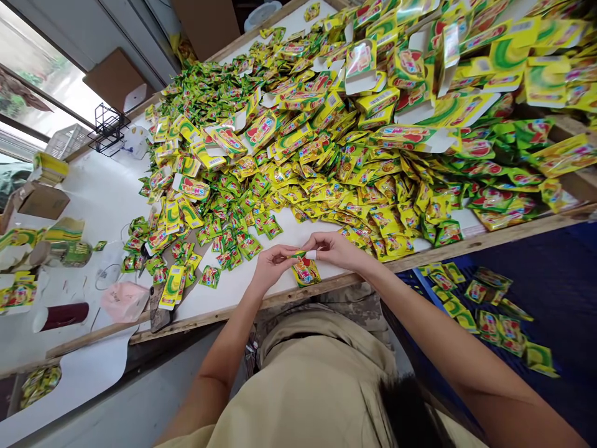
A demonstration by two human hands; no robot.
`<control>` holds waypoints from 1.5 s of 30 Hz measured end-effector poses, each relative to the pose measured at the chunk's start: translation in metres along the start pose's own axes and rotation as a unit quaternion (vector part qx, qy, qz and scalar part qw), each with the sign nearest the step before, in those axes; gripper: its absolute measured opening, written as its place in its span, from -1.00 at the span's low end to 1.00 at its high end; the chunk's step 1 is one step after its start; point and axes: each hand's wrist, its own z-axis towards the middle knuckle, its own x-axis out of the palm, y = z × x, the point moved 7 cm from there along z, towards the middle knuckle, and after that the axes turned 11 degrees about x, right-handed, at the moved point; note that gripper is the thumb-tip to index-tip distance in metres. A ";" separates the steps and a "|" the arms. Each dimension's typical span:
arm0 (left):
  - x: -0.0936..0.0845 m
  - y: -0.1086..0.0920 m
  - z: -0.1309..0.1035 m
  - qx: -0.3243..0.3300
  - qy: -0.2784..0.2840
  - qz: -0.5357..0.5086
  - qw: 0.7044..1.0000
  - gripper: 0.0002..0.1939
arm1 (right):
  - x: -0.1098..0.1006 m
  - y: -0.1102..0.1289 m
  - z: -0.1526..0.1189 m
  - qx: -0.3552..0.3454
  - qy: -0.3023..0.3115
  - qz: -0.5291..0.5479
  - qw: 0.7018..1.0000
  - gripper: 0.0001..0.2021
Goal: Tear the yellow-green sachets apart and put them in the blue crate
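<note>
In front of my body, near the table's front edge, both hands meet at a small yellow and green box (306, 272) with a red fruit print. My left hand (275, 266) pinches its upper left corner. Closed on its upper right corner is my right hand (334, 250). Something small and white shows at the right fingertips; whether it is a box flap or a finger wrap I cannot tell. Just beyond the hands lie loose yellow sachets (389, 221). Green sachets (247, 246) lie to the left of them.
A large heap of printed boxes (289, 140) and sachets covers the table (291, 227). At the left are a phone (158, 308), a pink bag (125, 302), a dark red cup (63, 316) and a black wire rack (108, 129). A blue crate (508, 249) with several packs stands low at the right.
</note>
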 end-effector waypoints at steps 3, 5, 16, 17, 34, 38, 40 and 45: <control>0.001 0.001 -0.003 0.017 -0.008 0.020 1.000 -0.78 | 0.000 -0.009 -0.003 -0.003 -0.019 0.003 1.000 -0.77; 0.002 0.003 -0.003 0.024 -0.013 0.023 0.999 -0.79 | 0.005 -0.013 -0.002 -0.006 -0.027 0.000 1.000 -0.78; -0.026 -0.031 -0.010 0.138 -0.105 0.217 0.961 -0.73 | -0.074 0.023 -0.087 0.019 -0.073 -0.258 0.963 -0.74; -0.039 -0.037 -0.012 0.150 -0.129 0.285 0.938 -0.77 | -0.096 0.021 -0.103 0.054 -0.081 -0.314 0.944 -0.74; -0.072 -0.019 0.009 0.055 -0.132 0.567 0.811 -0.70 | 0.006 0.042 0.027 -0.037 -0.213 -0.357 0.909 -0.78; -0.071 -0.016 0.038 0.041 -0.126 0.587 0.799 -0.65 | -0.039 0.034 -0.010 0.008 -0.279 -0.425 0.861 -0.79; -0.065 -0.010 0.053 0.010 -0.096 0.609 0.787 -0.63 | -0.057 0.025 -0.028 0.039 -0.284 -0.486 0.826 -0.78; -0.044 -0.008 0.068 -0.016 -0.049 0.644 0.763 -0.73 | -0.060 0.003 -0.040 0.044 -0.229 -0.615 0.753 -0.55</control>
